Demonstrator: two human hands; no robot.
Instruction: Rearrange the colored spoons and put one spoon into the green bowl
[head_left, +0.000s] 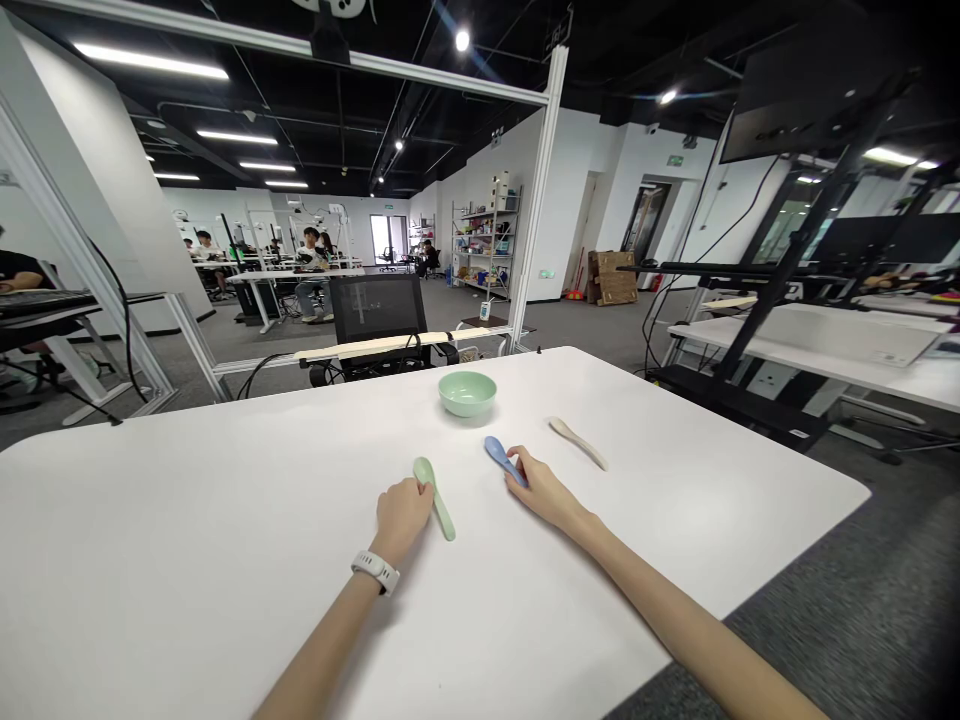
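Note:
On the white table lies a green spoon (pixel 444 515), its bowl pointing away from me. My left hand (pixel 405 515), with a white band at the wrist, has its fingers curled closed at the neck of this spoon; the fingertips are partly hidden. My right hand (pixel 546 492) pinches the handle of a blue spoon (pixel 496 452) between thumb and fingers, low at the tabletop. Beyond both hands stands a green bowl (pixel 468 396), upright. A beige spoon (pixel 581 442) rests to the right of the blue one, touched by neither hand.
The white table (pixel 225 520) has rounded corners, with its far edge just behind the bowl. A black mesh chair (pixel 379 308) and a metal frame (pixel 536 200) stand past that edge. Other people sit at desks far back. A black stand (pixel 780 270) is at the right.

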